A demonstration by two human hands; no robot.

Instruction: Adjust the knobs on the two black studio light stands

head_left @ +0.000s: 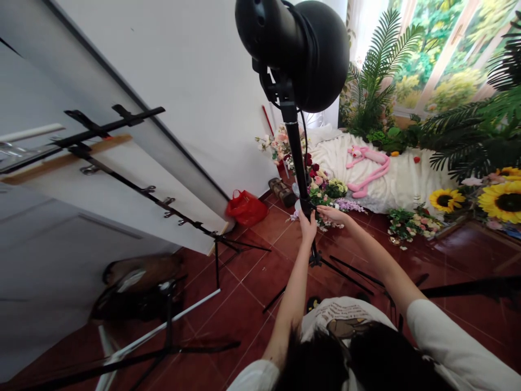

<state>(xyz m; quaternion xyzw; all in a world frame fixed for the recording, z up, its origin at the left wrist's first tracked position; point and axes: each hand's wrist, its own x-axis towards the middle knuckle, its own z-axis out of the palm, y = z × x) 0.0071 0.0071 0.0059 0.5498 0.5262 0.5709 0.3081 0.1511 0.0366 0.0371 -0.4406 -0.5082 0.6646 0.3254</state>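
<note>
A black studio light (pixel 321 54) sits on top of an upright black light stand (pixel 298 155) right in front of me. My left hand (pixel 308 227) is wrapped round the pole at its black collar, about halfway up. Level with it, my right hand (pixel 331 214) has its fingers pinched together at the collar's right side, apparently on its knob, which the fingers mostly hide. A cable hangs from the light along the upper pole. Below my hands the stand's legs (pixel 350 274) spread over the red tiled floor (pixel 252 293).
Artificial flowers (pixel 321 182) and a pink plush toy (pixel 372 168) on white cloth (pixel 411 184) lie beyond the stand. Sunflowers (pixel 507 201) stand at right. A red bag (pixel 246 207) rests by the wall. Leftward are a black stand with clips (pixel 142 190) and a white pole (pixel 171 320).
</note>
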